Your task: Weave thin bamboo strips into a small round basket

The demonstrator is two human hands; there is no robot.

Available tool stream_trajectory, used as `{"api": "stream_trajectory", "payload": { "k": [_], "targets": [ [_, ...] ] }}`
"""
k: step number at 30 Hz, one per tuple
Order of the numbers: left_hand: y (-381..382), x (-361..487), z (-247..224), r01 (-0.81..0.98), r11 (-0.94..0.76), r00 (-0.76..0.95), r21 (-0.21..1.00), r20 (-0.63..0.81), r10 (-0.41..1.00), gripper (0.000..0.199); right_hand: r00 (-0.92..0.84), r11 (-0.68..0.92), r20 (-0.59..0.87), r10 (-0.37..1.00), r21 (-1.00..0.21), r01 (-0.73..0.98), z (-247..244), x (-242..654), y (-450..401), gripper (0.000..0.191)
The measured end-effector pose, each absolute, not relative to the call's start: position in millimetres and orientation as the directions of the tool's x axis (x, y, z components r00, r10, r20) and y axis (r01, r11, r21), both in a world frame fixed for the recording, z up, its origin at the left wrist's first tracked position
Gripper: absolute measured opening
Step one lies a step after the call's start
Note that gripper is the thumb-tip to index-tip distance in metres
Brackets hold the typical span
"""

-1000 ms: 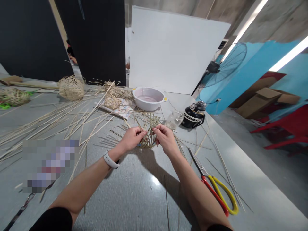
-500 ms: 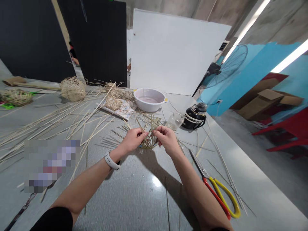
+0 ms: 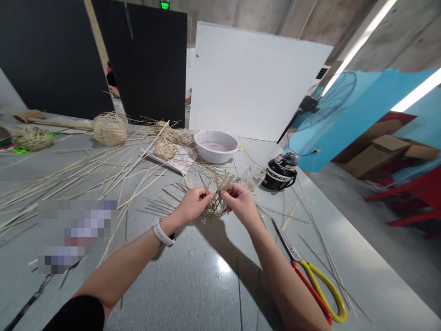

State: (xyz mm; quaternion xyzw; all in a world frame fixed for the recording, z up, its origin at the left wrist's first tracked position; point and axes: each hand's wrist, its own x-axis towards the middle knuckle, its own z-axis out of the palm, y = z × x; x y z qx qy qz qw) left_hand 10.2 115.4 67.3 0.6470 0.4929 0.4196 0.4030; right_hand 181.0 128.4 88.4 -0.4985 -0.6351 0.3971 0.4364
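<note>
A partly woven piece of bamboo strips (image 3: 216,208) sits on the grey table, its loose strip ends fanning up and out to the left. My left hand (image 3: 195,202), with a white band at the wrist, pinches strips on its left side. On the right side, my right hand (image 3: 239,200) pinches other strips between thumb and fingers. The two hands are close together but apart. The fingertips partly cover the weave, so which single strips they hold is hard to tell.
Scissors (image 3: 292,253) lie right of my right forearm. Behind stand a glass jar (image 3: 253,177), a black jug (image 3: 279,172) and a white basin (image 3: 217,147). Long loose strips (image 3: 79,177) spread at left, near a woven ball (image 3: 110,128). A blurred item (image 3: 81,234) lies at front left.
The view has shifted slightly, so the scene sits a little lower and farther right. Both hands remain at the weave, with the left fingertips slightly nearer the right ones.
</note>
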Motion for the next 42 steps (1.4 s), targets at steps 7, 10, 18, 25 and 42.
{"api": "stream_trajectory", "payload": {
  "k": [7, 10, 18, 25, 42],
  "targets": [
    [115.4, 12.5, 62.3, 0.364, -0.193, 0.136, 0.911, 0.153, 0.979, 0.033, -0.218, 0.146, 0.086, 0.972, -0.949, 0.279, 87.5, 183.7, 131.2, 0.022],
    [115.2, 12.5, 62.7, 0.364, -0.188, 0.124, 0.912, 0.153, 0.98, 0.031, -0.244, 0.14, 0.071, 0.967, -0.95, 0.28, 89.5, 184.8, 131.9, 0.024],
    [114.8, 11.2, 63.5, 0.293, -0.186, 0.156, 0.938, 0.145, 0.977, 0.032, -0.251, 0.107, 0.053, 0.967, -0.973, 0.205, 93.7, 186.8, 131.5, 0.03],
    [113.9, 11.5, 65.9, 0.345, -0.219, 0.14, 0.913, 0.181, 0.973, 0.033, -0.266, 0.136, 0.083, 0.96, -0.973, 0.188, 90.7, 187.5, 131.0, 0.025],
    [117.9, 22.4, 57.1, 0.106, -0.317, -0.03, 0.943, 0.321, 0.946, 0.017, -0.145, 0.193, 0.164, 0.976, -0.957, 0.216, 80.8, 183.2, 135.3, 0.043]
  ]
}}
